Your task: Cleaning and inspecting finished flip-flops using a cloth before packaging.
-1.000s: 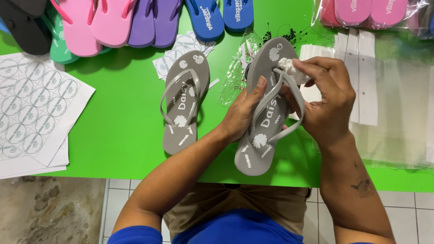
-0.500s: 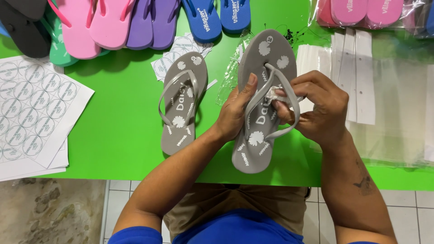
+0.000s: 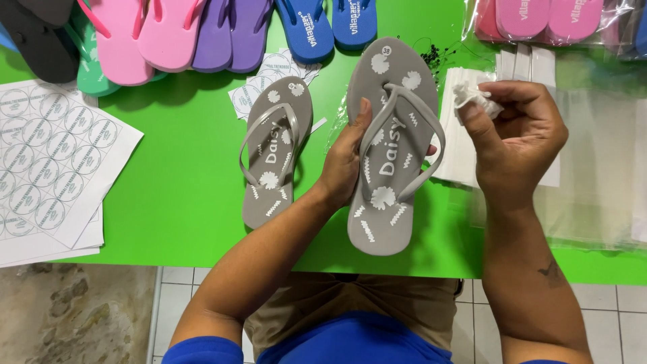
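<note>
A: Sandal (image 3: 391, 145), grey, white print, toe end away from the person; held over the near edge of the green table (image 3: 175, 189). Left hand (image 3: 347, 158) grips its left edge, thumb on top beside the strap, fingertips showing past the far side.

B: Change since a second ago?

A: Right hand (image 3: 515, 135) has come off the strap. Earlier both hands were on the sandal, fingers working at the strap. Now the right is lifted clear to the right, pinching a small crumpled white scrap (image 3: 475, 98).

B: Meaning?

A: My reading: whatever was on the strap is off, and the strap now lies bare and flat.

B: The mate?

A: Second grey sandal (image 3: 276, 155) lies flat on the table just left of the held one, untouched. White strips (image 3: 458, 155) lie under the right hand.
</note>
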